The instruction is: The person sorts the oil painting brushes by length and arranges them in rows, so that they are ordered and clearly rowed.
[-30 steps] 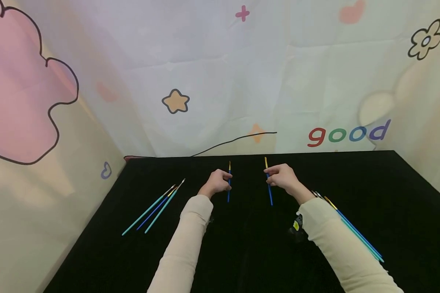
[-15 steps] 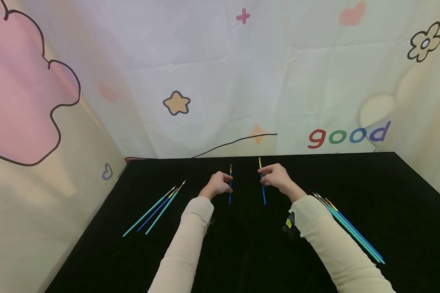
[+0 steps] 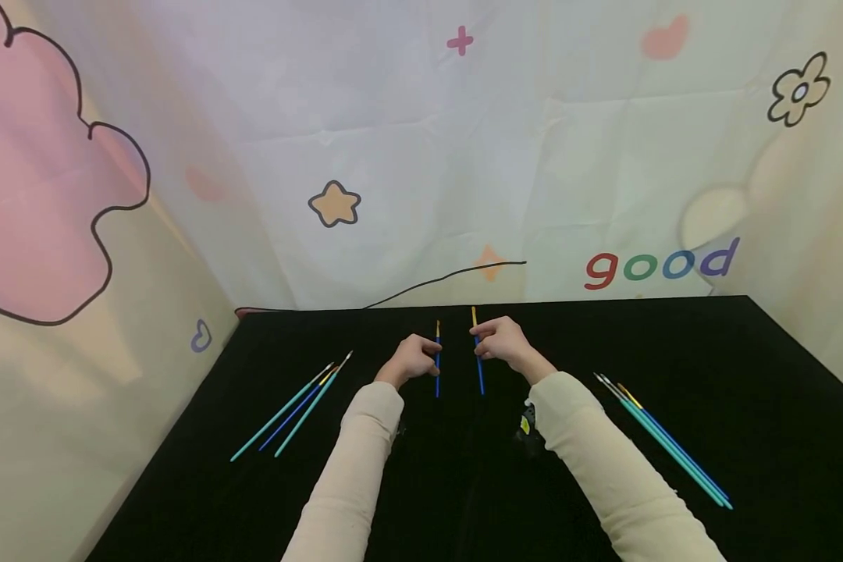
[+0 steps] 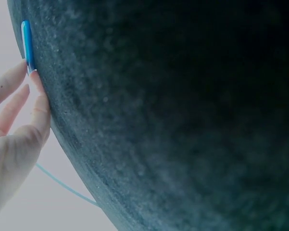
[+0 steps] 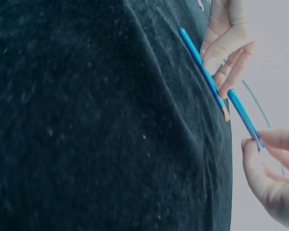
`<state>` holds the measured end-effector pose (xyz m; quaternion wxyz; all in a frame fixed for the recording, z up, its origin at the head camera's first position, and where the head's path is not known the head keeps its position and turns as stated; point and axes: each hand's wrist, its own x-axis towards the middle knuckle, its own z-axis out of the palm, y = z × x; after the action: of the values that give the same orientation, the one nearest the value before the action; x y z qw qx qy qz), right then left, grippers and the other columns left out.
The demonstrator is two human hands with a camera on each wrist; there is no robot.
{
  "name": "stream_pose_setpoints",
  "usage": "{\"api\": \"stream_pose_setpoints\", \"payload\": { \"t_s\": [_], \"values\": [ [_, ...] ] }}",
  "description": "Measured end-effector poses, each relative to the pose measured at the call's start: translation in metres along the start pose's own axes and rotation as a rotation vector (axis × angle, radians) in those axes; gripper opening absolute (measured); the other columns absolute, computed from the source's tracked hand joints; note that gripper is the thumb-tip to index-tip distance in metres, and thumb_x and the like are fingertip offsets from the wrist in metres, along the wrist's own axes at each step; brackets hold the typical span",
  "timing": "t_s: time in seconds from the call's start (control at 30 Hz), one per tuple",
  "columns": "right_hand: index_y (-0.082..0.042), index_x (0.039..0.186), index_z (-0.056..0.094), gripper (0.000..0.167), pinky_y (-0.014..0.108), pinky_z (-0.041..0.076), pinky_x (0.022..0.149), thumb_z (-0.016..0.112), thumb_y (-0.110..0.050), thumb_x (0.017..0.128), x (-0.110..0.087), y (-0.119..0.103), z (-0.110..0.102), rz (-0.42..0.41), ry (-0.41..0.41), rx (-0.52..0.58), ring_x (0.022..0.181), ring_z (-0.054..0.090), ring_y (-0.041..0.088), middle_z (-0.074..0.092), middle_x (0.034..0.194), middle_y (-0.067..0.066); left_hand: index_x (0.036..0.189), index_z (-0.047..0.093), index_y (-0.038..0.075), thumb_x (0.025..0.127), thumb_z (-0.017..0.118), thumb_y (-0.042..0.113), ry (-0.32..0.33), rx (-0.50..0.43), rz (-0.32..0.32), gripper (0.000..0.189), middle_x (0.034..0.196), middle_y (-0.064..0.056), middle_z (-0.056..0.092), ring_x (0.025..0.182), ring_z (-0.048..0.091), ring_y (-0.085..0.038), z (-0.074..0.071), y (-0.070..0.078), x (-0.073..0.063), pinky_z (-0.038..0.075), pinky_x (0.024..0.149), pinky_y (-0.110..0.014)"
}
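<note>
Two blue-handled paintbrushes are in the hands at the far middle of the black table, tips pointing away. My left hand (image 3: pixel 412 359) pinches one paintbrush (image 3: pixel 438 385) between thumb and fingers; its handle end (image 4: pixel 26 41) also shows in the left wrist view. A short gap to the right, my right hand (image 3: pixel 506 343) pinches the other paintbrush (image 3: pixel 481 376), which has a yellow upper part. Seen from the right wrist, the left-hand paintbrush (image 5: pixel 197 58) lies close along the black cloth. The right-hand one (image 5: pixel 243 113) shows against the pale backdrop.
On the left of the table (image 3: pixel 464 499) lie two teal paintbrushes (image 3: pixel 281 411) and a blue one (image 3: pixel 291 415). A similar group of teal (image 3: pixel 667 443) and blue paintbrushes (image 3: pixel 681 449) lies at the right. A printed curtain (image 3: pixel 421 172) hangs behind the far edge.
My right hand has moved left with its paintbrush, narrowing the gap to the left one. The left hand and its paintbrush have stayed nearly still. The head view has shifted slightly.
</note>
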<state>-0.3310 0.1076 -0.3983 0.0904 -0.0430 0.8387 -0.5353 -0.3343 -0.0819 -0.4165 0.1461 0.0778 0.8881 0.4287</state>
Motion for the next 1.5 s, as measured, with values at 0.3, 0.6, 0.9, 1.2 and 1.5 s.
{"api": "stream_pose_setpoints", "payload": {
  "t_s": [0.3, 0.6, 0.9, 1.2, 1.5],
  "values": [
    [0.007, 0.12, 0.055, 0.04, 0.032, 0.052, 0.073, 0.059, 0.01, 0.079, 0.008, 0.001, 0.013, 0.012, 0.007, 0.017, 0.086, 0.062, 0.026, 0.053, 0.115, 0.025, 0.121, 0.058, 0.002, 0.078, 0.064, -0.005, 0.019, 0.021, 0.017, 0.044, 0.12, -0.015, 0.055, 0.108, 0.05, -0.026, 0.002, -0.003, 0.004, 0.045, 0.087, -0.038],
    [0.006, 0.119, 0.056, 0.039, 0.033, 0.052, 0.074, 0.059, 0.01, 0.079, 0.015, 0.002, 0.021, 0.026, 0.013, 0.044, 0.087, 0.061, 0.027, 0.053, 0.111, 0.022, 0.122, 0.057, 0.002, 0.079, 0.064, -0.005, 0.014, 0.023, 0.016, 0.044, 0.122, -0.015, 0.054, 0.108, 0.049, -0.025, 0.001, -0.002, 0.004, 0.044, 0.088, -0.039],
    [0.007, 0.116, 0.058, 0.038, 0.033, 0.052, 0.072, 0.058, 0.012, 0.079, 0.018, -0.001, 0.032, 0.04, 0.022, 0.056, 0.083, 0.062, 0.025, 0.055, 0.11, 0.022, 0.122, 0.057, 0.001, 0.078, 0.064, -0.006, 0.019, 0.012, 0.021, 0.045, 0.121, -0.015, 0.055, 0.108, 0.05, -0.025, -0.001, -0.002, 0.002, 0.045, 0.088, -0.039],
    [0.007, 0.114, 0.059, 0.037, 0.032, 0.053, 0.07, 0.055, 0.014, 0.078, 0.018, 0.006, 0.038, 0.044, 0.046, 0.031, 0.075, 0.062, 0.021, 0.058, 0.103, 0.02, 0.123, 0.056, 0.0, 0.078, 0.064, -0.006, 0.002, 0.0, 0.026, 0.045, 0.118, -0.016, 0.055, 0.102, 0.051, -0.024, 0.004, -0.002, 0.002, 0.046, 0.086, -0.039],
    [0.005, 0.113, 0.061, 0.037, 0.032, 0.052, 0.071, 0.055, 0.014, 0.077, 0.019, 0.005, 0.04, 0.04, 0.029, 0.013, 0.078, 0.06, 0.021, 0.058, 0.106, 0.02, 0.124, 0.055, 0.001, 0.079, 0.064, -0.005, 0.009, 0.013, 0.025, 0.046, 0.118, -0.015, 0.056, 0.099, 0.052, -0.022, 0.002, -0.004, 0.004, 0.046, 0.085, -0.038]
  ]
}}
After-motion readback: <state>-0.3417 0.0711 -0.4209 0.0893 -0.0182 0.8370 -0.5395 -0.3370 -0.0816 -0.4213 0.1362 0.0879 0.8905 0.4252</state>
